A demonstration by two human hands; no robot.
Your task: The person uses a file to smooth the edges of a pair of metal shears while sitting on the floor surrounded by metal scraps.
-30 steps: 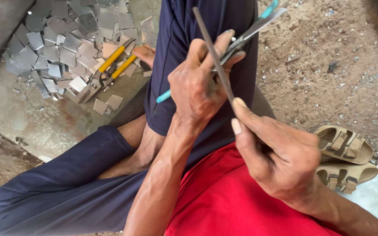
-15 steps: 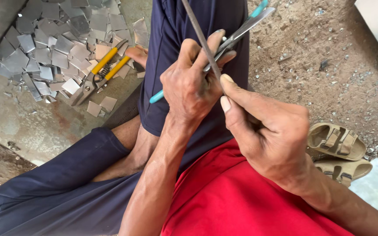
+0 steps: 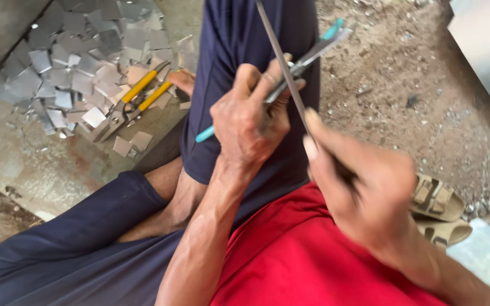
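Rough metal-working spot, floor level. Evidence: heap of cut sheet-metal squares (image 3: 80, 62), yellow-handled tin snips (image 3: 129, 107), bare dirt ground (image 3: 421, 96), worker seated on floor.

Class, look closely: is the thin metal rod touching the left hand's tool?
Touching. In the head view the rod, gripped by the right hand, crosses directly over the tool in the left hand.

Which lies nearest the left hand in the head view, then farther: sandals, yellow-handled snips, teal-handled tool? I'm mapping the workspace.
1. Teal-handled tool: gripped in the left hand.
2. Yellow-handled snips: on the ground, at its left.
3. Sandals: lower right, beyond the right hand.
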